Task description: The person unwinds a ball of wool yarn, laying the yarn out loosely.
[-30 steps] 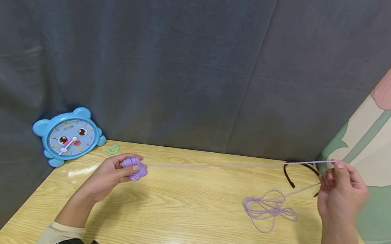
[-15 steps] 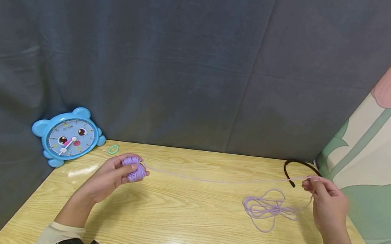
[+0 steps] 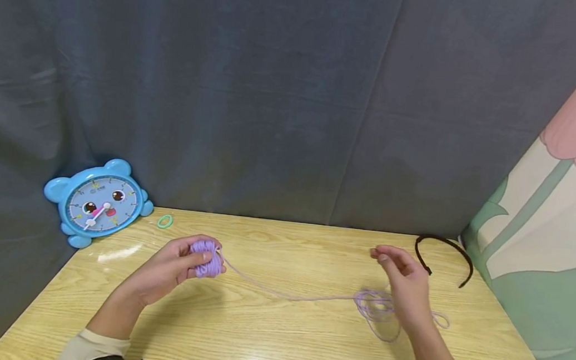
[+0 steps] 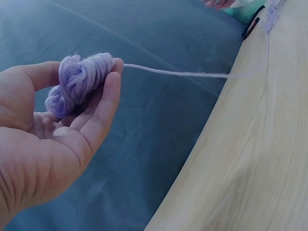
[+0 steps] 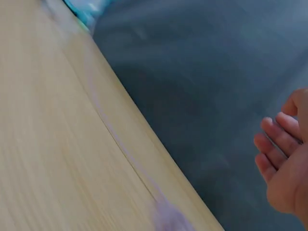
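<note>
Left hand point(image 3: 171, 265) grips yarn bundle point(image 3: 209, 269) between thumb and fingers | right hand point(image 3: 407, 283) loosely curled near yarn coils point(image 3: 372, 301)

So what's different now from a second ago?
The right hand has moved left, toward the left hand, and let go of the strand it was pinching. That strand now sags slack from the bundle to the loops. The left hand still holds the bundle; the clock, green ring and black band stayed put.
</note>
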The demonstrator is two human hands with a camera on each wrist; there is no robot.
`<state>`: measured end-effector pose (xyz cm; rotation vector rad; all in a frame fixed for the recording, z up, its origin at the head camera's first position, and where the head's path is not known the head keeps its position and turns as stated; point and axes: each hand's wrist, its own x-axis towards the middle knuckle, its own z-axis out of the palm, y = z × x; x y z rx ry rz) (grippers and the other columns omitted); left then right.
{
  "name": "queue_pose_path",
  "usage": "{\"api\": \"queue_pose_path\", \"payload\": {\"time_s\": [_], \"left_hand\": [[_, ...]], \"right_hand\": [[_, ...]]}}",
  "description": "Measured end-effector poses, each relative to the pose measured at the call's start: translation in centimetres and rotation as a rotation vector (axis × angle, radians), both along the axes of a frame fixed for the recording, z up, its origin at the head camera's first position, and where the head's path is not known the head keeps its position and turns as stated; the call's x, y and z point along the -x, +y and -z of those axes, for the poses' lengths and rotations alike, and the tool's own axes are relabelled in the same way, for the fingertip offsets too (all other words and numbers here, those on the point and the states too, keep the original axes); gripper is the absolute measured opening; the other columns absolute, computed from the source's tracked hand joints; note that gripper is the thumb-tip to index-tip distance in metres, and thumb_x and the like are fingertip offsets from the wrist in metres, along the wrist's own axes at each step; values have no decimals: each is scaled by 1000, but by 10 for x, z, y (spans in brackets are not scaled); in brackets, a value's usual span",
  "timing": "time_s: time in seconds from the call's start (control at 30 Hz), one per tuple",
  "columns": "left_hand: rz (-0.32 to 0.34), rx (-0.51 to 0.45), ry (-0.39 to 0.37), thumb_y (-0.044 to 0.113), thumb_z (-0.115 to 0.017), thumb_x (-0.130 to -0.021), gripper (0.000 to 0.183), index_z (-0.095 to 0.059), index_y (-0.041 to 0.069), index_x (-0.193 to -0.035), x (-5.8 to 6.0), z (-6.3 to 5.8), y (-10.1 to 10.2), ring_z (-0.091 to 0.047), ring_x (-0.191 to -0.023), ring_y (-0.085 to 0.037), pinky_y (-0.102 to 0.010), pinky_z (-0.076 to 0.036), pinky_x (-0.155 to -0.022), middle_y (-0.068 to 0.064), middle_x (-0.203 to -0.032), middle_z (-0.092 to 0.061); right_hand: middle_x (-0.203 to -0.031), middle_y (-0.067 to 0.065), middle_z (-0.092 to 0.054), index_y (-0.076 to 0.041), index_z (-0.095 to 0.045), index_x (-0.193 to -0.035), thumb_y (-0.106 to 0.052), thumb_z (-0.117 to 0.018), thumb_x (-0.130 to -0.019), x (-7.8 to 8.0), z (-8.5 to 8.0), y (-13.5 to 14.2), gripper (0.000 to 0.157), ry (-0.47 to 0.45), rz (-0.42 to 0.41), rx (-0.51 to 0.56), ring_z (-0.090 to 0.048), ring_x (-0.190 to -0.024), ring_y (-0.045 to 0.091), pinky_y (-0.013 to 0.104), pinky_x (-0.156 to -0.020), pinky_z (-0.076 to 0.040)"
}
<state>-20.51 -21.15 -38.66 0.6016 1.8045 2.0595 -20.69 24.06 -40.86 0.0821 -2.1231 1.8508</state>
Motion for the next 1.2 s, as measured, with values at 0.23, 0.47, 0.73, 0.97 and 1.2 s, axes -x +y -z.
{"api": "queue_pose_path", "payload": {"time_s": [0.23,0.47,0.73,0.97,1.2], "left_hand": [[28,18,-17,7,-54,-106,25,-51,2,-130,0,4,6,-74,-105,-15,-28,-60,-93,-1,-113,-73],[29,65,-54,10,-61,-103,34,-45,1,-132,-1,3,15,-72,-113,-19,-28,-59,-92,-9,-121,-75],[48,83,-3,11,-61,-103,31,-58,-9,-126,-2,4,18,-73,-108,-15,-26,-59,-88,-7,-121,-76],[-1,94,-53,13,-65,-102,42,-56,-6,-138,-3,5,19,-72,-106,-14,-27,-60,-88,0,-119,-74],[-30,103,-79,14,-66,-102,53,-43,-7,-145,-2,5,19,-71,-110,-15,-28,-60,-90,-3,-121,-71]], "right_hand": [[-118,13,-73,3,-65,-123,-14,-63,-103,-1,9,-103,27,53,-424,5,-69,-110,8,22,-101,-54],[-130,25,-66,-1,-62,-130,-13,-63,-102,-2,27,-161,30,-6,-621,56,-67,-120,15,22,-103,-53],[-122,29,-68,1,-64,-129,-14,-65,-102,-3,37,-178,31,-69,-721,24,-71,-108,14,28,-97,-58],[-88,7,-68,7,-69,-113,-17,-60,-105,-4,34,-169,27,-84,-704,-19,-62,-80,4,24,-77,-57],[-84,-6,-60,10,-66,-113,-17,-58,-106,-7,29,-159,29,-78,-738,-14,-54,-76,4,23,-73,-50]]}}
